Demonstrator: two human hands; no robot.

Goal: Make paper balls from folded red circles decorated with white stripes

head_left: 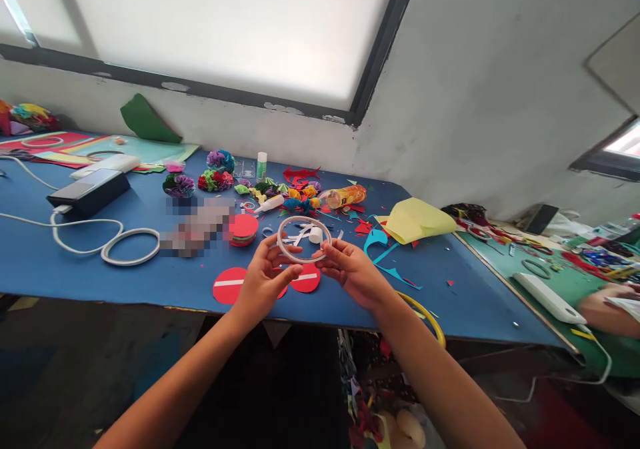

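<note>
A thin roll of white tape (306, 260) is held up over the near part of the blue table. My right hand (357, 272) pinches its right side between thumb and fingertips. At its left side, the curled fingers of my left hand (265, 276) hold the ring while the thumb points out below it. Beneath my hands lie red paper discs, one at left (227, 288) and another (307, 281), each with a white strip across it. Just behind stands a stack topped by a red disc (243, 226). White paper strips (303, 234) lie behind the roll.
Pompom flowers (216, 180), a glue stick (261, 166), an orange-labelled bottle (345, 197) and scraps sit farther back. Another tape roll (131, 247) and a cabled black box (90, 192) are at left. Yellow paper (415, 221) lies right. Another person's hand (607, 309) rests on the green table.
</note>
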